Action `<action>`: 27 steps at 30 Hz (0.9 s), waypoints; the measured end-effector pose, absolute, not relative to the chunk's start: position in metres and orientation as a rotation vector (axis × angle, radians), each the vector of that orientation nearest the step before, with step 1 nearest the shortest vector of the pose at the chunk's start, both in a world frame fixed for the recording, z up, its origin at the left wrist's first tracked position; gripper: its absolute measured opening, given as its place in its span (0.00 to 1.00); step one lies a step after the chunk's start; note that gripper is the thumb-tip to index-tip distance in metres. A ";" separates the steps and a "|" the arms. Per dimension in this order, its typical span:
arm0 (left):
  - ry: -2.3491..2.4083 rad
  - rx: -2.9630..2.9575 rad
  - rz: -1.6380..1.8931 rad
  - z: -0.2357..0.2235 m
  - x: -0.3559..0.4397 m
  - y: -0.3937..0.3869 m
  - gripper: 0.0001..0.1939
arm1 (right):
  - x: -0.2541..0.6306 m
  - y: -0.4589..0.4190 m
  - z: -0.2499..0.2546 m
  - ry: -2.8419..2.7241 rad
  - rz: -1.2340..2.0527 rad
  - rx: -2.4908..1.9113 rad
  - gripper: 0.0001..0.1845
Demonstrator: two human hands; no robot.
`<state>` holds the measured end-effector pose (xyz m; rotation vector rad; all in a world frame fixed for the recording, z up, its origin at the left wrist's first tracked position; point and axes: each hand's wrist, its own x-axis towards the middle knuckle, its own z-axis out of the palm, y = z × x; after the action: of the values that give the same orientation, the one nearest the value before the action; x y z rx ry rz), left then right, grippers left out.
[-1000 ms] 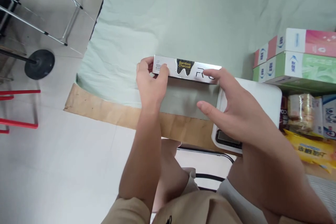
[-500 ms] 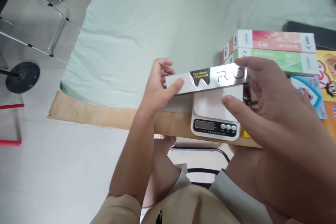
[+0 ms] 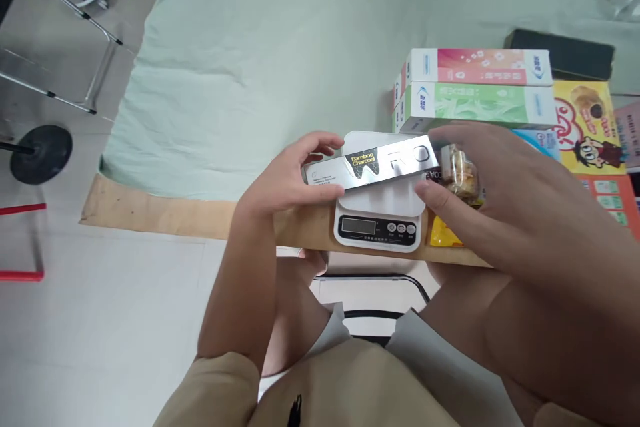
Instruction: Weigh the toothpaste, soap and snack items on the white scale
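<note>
A long silver toothpaste box [image 3: 373, 165] marked "Bamboo Charcoal" lies across the top of a small white kitchen scale [image 3: 379, 213]. My left hand [image 3: 287, 177] pinches its left end between thumb and fingers. At the box's right end is my right hand [image 3: 493, 183], fingers curled about it and thumb below. The scale stands at the table's near edge, its display and buttons facing me.
Pink and green toothpaste boxes [image 3: 475, 90] are stacked behind the scale. Snack packets [image 3: 460, 173], a yellow cartoon box [image 3: 587, 123] and a dark case [image 3: 560, 53] lie to the right. Pale green cloth [image 3: 260, 60] covers the table. Folding chair legs [image 3: 55, 40] stand on the floor at left.
Both hands carried the silver box rightward from the cloth and brought it down onto the scale. My view swung right, bringing more boxes and packets into sight.
</note>
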<state>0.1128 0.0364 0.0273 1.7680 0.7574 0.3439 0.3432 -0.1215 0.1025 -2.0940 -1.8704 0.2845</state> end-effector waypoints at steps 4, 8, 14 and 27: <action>0.758 1.800 0.183 0.031 0.115 0.035 0.43 | 0.342 -0.118 0.095 -1.926 0.286 -2.017 0.26; 0.746 1.812 0.251 0.036 0.114 0.033 0.30 | 0.338 -0.111 0.080 -2.036 0.239 -1.910 0.29; 0.706 1.753 0.343 0.050 0.085 0.038 0.26 | 0.323 -0.102 0.071 -2.149 0.149 -1.835 0.26; 1.400 1.092 1.320 0.053 -0.010 0.026 0.12 | 0.210 0.007 0.078 -2.356 0.236 -1.562 0.17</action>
<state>-0.0103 0.0263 0.0527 1.0916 1.4002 1.3205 0.2097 0.0067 0.0781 -1.5620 -2.3559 0.2358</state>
